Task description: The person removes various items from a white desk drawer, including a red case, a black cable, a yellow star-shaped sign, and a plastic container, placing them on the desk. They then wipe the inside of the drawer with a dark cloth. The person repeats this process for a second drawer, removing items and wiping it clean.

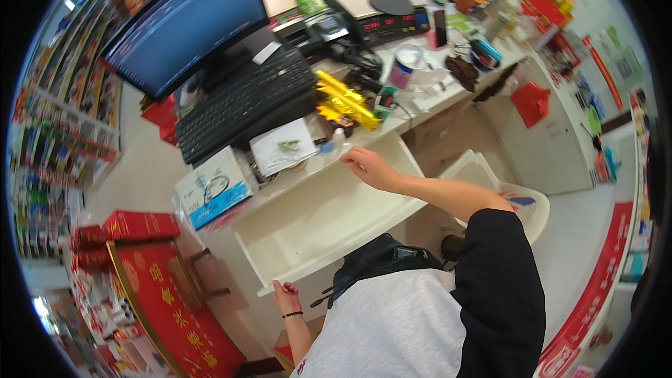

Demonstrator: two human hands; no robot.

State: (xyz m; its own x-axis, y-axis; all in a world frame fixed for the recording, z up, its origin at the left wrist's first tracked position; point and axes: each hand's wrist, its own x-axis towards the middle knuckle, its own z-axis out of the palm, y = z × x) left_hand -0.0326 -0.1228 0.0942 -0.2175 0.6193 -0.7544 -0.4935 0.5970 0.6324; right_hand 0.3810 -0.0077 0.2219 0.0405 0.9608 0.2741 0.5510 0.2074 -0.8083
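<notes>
An open, pale drawer (310,210) extends from under the counter in front of me. At its front left corner is my left hand (287,298), with a dark bead bracelet on the wrist. The thumb seems to touch the drawer front, and the fingers are loosely curled. My right hand (371,168) hovers over the drawer's back part by the counter edge, fingertips bent together. Whether something thin is between them is unclear. Just beyond stands a small translucent bottle (338,136). White papers (283,147) with a small green item lie left of it.
Across the counter are a monitor (194,21), a black keyboard (247,100), yellow foil packaging (346,100), a weighing scale (388,21) and a tin (407,65). A white and blue box (215,186) sits by the left edge. A plastic chair (517,205) is at right, red boxes (142,226) at left.
</notes>
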